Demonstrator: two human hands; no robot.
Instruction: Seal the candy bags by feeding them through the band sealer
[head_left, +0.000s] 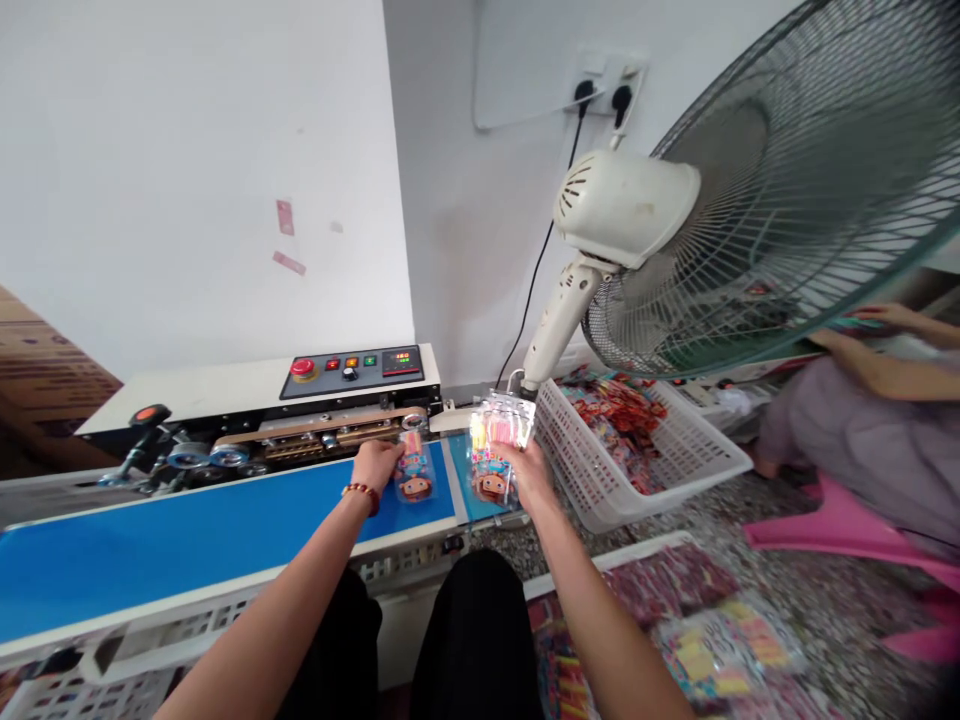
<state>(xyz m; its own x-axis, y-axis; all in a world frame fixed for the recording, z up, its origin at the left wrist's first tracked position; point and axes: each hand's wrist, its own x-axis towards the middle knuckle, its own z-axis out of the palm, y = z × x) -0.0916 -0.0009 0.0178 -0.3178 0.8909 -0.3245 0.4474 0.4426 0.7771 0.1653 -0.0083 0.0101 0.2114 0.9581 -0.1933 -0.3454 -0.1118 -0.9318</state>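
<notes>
My left hand [376,468], with a beaded bracelet at the wrist, pinches the left edge of a small printed plastic packet [415,474]. That packet stands on the right end of the blue conveyor belt [225,530], its top close to the bag sealing machine's [330,425] feed opening. In my right hand [528,468] is a stack of similar clear packets [491,465], with pink and yellow contents and a cartoon face near the bottom. The stack is above the light blue plate at the belt's end. My right fingers are partly hidden behind and against the packets.
A control panel [352,368] with a red knob tops the machine. A large fan [630,205] leans in from the right. Beside it, a white basket [592,490] holds many packets; more packets [720,650] lie below. Another person [840,430] sits by a pink stool [847,525].
</notes>
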